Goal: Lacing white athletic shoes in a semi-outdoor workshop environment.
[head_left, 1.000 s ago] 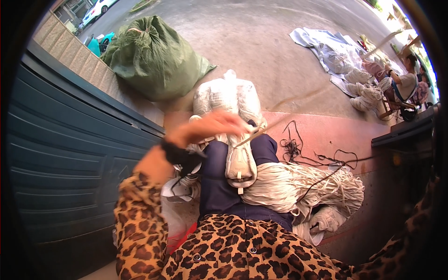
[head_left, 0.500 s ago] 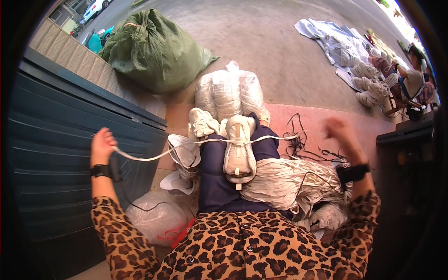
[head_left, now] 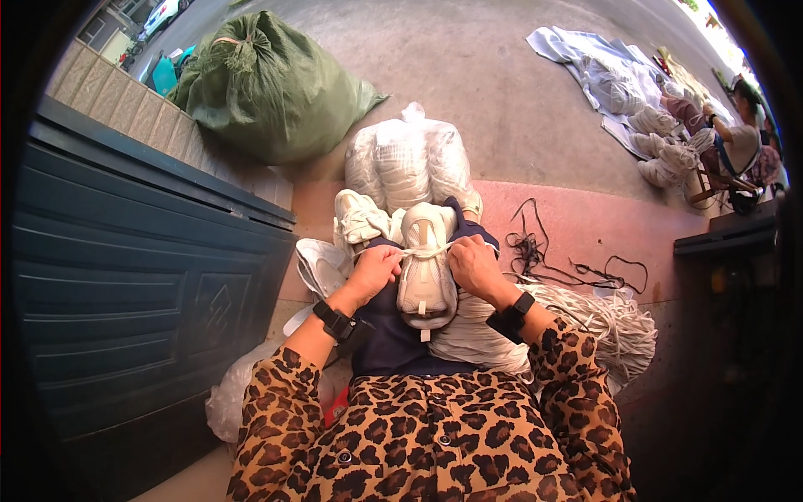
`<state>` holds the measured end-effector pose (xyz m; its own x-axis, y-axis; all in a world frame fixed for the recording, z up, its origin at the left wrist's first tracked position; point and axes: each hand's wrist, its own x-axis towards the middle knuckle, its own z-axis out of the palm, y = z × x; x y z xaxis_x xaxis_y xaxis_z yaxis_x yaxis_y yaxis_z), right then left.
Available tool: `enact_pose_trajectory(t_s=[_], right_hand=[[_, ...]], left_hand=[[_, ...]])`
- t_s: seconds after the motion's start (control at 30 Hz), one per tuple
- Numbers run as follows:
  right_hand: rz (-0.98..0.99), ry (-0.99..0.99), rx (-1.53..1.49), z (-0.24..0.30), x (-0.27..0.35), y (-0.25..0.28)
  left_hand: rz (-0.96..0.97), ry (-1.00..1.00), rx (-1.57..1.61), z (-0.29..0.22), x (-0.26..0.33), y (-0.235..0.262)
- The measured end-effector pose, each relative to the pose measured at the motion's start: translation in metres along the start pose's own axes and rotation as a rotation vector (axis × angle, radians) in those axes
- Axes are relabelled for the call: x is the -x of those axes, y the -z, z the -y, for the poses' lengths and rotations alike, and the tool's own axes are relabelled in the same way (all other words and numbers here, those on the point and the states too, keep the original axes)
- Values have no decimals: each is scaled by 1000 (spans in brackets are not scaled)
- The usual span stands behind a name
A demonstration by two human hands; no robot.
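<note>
A cream sneaker [head_left: 427,293] rests between my thighs, its heel tab toward me. Across its upper part runs a white shoelace [head_left: 426,250], gathered in the middle. At the shoe's left side, my left hand [head_left: 375,272] is closed in a pinch on the lace. Opposite it, my right hand [head_left: 478,268] pinches the lace close to the shoe's right edge, with its fingertips partly hidden. A thick bundle of off-white shoelaces [head_left: 615,326] lies over my right thigh and beside it.
Beyond my feet stand a clear plastic bag of white rolls [head_left: 410,159] and a large green sack [head_left: 276,92]. White shoes [head_left: 322,263] lie by my left leg. Black laces [head_left: 535,251] are on the pink floor. A blue metal door [head_left: 142,284] borders the left; a seated person [head_left: 740,134] is far right.
Both hands have come inward from wide apart to either side of the sneaker. The long lace ends that were stretched sideways are now mostly hidden by my hands.
</note>
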<state>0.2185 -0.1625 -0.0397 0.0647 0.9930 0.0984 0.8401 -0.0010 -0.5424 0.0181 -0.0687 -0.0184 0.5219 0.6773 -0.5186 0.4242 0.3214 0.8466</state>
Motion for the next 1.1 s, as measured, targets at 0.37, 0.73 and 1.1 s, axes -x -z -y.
enact_pose_trajectory(t_s=[0.37, 0.73, 1.1], right_hand=[[179, 62, 32, 3, -13, 8], [537, -24, 27, 5, -27, 3], [233, 144, 299, 16, -13, 2]], left_hand=[[-123, -191, -416, 8, 10, 5], [-268, -375, -683, 13, 5, 0], [-209, -497, -1040, 2, -6, -6]])
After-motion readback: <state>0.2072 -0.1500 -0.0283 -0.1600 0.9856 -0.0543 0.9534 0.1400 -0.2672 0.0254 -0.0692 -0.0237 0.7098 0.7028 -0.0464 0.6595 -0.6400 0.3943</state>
